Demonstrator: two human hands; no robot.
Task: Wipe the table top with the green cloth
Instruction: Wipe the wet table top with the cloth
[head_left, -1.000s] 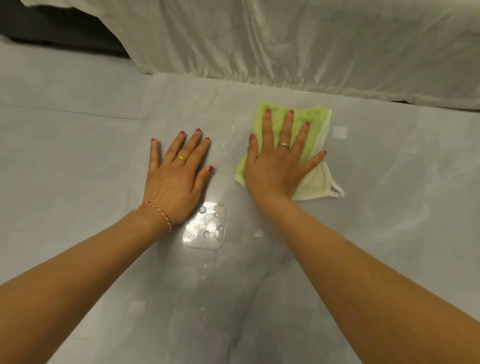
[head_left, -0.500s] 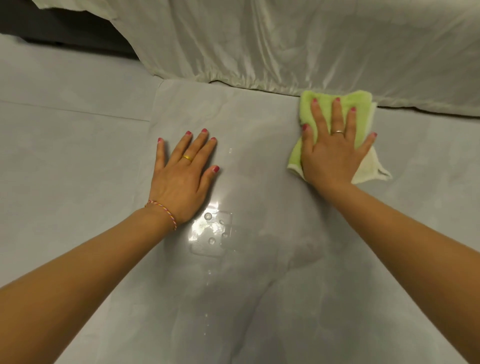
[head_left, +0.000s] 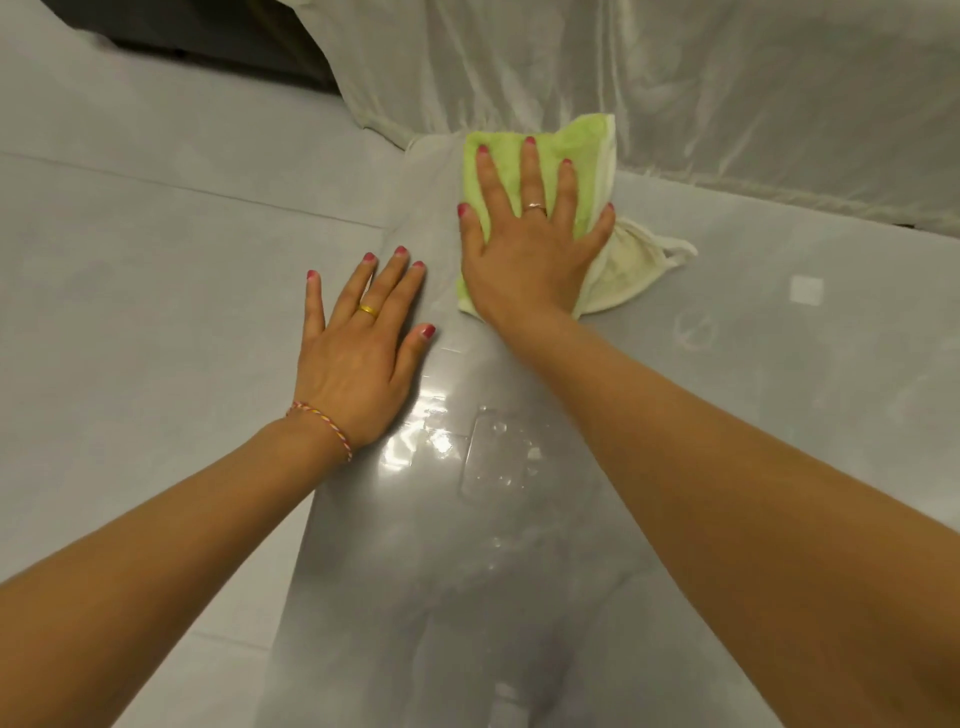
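Nearest to us, our two bare forearms reach forward over the glossy grey table top (head_left: 467, 597), which shows our dim reflection and a bright patch of glare with a few water drops (head_left: 498, 457) between the arms. A braided thread bracelet (head_left: 324, 426) circles our left wrist. Just beyond it our left hand (head_left: 358, 353) lies flat on the table near its left edge, fingers straight and slightly spread, holding nothing, with a gold ring (head_left: 369, 310) on one finger. A little farther on and to the right, our right hand (head_left: 530, 244) presses flat on the green cloth (head_left: 587, 150), fingers straight and fanned out over it, not curled round it; a thin ring (head_left: 535, 208) shows on this hand as well. The cloth lies folded on the table at its far edge, its pale underside and a small loop (head_left: 670, 252) sticking out to the right of our palm. Left of the table we see pale grey floor tiles (head_left: 130, 260). Farthest away, a sheer off-white fabric (head_left: 727, 78) hangs down to the table's far edge, touching the cloth's top corner.
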